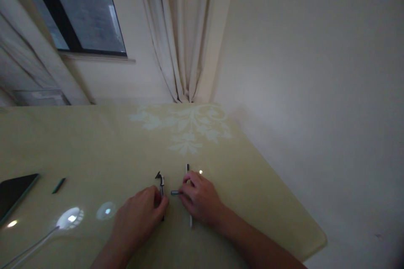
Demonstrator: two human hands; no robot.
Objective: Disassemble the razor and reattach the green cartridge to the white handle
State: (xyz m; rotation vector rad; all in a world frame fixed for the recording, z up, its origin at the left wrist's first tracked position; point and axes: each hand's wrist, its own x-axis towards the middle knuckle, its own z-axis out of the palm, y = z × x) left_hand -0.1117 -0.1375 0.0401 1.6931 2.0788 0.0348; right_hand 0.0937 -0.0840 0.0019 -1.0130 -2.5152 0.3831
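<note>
My left hand (pixel 139 216) is closed, thumb and fingers pinching a slim black-and-white stick (pixel 162 180) with a bent black piece at its far end. Its lower tip shows below my thumb. Just to the right, my right hand (pixel 202 199) pinches a short grey cylinder (pixel 174 193), which points left toward the stick without touching it. A thin silvery rod (pixel 191 222) with a dark far end runs under my right hand. My fingers hide its middle, so I cannot tell whether they touch it.
On the left of the glossy yellowish table (pixel 104 147) lie a dark flat device (pixel 15 191) and a small dark stick (pixel 58 185). A white cable (pixel 34 247) crosses the lower left. A wall (pixel 299 92) borders the right side; curtains (pixel 179 29) hang behind.
</note>
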